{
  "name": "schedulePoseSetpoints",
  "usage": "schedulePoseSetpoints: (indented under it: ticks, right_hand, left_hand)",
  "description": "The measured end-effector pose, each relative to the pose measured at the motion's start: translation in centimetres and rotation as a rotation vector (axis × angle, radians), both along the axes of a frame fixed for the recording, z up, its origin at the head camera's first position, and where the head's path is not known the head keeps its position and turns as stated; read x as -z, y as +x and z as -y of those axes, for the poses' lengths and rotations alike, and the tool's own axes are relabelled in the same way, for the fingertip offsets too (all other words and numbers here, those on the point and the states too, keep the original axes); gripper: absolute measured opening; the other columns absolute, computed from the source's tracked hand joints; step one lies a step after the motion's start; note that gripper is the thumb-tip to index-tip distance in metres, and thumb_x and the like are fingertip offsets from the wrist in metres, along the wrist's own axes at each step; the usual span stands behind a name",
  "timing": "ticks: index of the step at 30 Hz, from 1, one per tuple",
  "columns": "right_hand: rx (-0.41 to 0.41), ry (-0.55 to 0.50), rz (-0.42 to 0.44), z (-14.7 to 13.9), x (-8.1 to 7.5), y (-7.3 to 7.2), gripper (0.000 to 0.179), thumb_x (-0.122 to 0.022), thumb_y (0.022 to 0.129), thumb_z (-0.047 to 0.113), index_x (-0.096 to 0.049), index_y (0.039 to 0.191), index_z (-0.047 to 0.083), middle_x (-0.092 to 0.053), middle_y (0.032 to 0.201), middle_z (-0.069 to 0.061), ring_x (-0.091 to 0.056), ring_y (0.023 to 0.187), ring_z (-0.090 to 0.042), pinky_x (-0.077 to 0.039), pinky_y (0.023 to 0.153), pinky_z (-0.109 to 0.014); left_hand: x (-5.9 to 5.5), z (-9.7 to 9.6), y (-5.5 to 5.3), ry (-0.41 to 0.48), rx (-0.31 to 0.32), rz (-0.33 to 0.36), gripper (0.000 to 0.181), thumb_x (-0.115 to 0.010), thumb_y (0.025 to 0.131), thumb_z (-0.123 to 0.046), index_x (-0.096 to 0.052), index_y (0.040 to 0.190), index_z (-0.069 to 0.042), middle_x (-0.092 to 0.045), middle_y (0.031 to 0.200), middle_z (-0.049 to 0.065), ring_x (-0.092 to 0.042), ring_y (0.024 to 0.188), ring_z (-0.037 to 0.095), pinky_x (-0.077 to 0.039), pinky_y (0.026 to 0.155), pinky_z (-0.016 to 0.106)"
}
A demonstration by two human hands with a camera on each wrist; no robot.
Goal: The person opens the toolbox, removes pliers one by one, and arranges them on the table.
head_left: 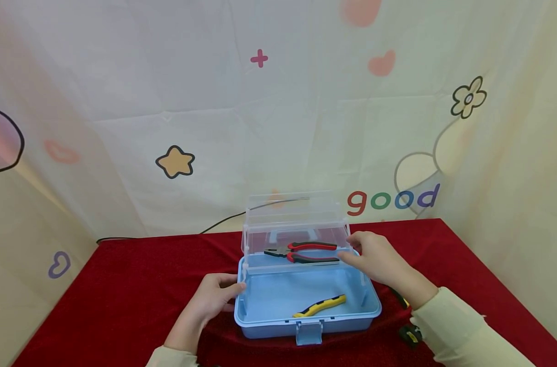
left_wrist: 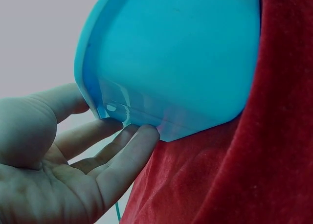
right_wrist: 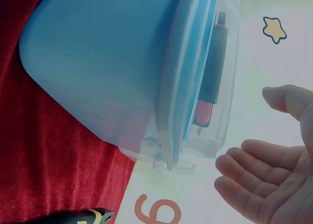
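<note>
A light blue toolbox (head_left: 264, 331) stands with its clear lid (head_left: 296, 206) raised. My left hand (head_left: 214, 296) grips its left end, thumb over the rim and fingers against the outside wall; the left wrist view shows this hold on the blue wall (left_wrist: 176, 48). Pliers (head_left: 312, 246) with red and black handles lie in the clear upper tray (head_left: 278, 268). Close by the handle ends is my right hand (head_left: 372, 257), fingers loosely spread. From the right wrist, this hand (right_wrist: 264, 170) holds nothing and is apart from the pliers (right_wrist: 212, 67). A yellow-and-black curved tool (head_left: 321, 306) lies on the box floor.
Red cloth (head_left: 168, 285) covers the table. Right of the box are a small black-and-yellow object (head_left: 411, 335) and another tool (head_left: 401, 298), partly behind the right forearm. A printed curtain (head_left: 283, 127) hangs behind, with a black cable (head_left: 228, 218) along the back edge.
</note>
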State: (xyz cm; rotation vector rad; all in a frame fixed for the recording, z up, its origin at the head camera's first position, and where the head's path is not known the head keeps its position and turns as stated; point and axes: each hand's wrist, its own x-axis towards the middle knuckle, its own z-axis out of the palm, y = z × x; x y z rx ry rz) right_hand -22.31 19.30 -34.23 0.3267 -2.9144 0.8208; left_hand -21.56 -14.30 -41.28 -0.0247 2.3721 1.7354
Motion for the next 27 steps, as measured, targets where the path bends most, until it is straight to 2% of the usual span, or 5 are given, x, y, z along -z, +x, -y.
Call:
schedulePoseSetpoints:
  ticks: [5, 27]
  right_hand:
    - [-0.007, 0.005, 0.009, 0.5, -0.1, 0.0, 0.054, -0.071, 0.082, 0.031, -0.057, 0.122, -0.003, -0.062, 0.116, -0.020, -0.060, 0.101, -0.033, -0.058, 0.076, -0.041]
    - [-0.043, 0.054, 0.000, 1.8, -0.1, -0.7, 0.054, -0.073, 0.081, 0.028, -0.057, 0.123, -0.003, -0.062, 0.118, -0.020, -0.061, 0.105, -0.035, -0.057, 0.081, -0.043]
  left_hand:
    - [0.1, -0.1, 0.0, -0.007, -0.015, -0.006, 0.036, -0.064, 0.088, -0.011, -0.060, 0.120, 0.008, -0.067, 0.106, 0.021, -0.068, 0.084, 0.024, -0.059, 0.067, 0.042]
    - [0.1, 0.1, -0.1, 0.006, 0.016, -0.005, 0.039, -0.063, 0.089, -0.012, -0.058, 0.122, 0.008, -0.065, 0.111, 0.023, -0.068, 0.087, 0.024, -0.059, 0.069, 0.040]
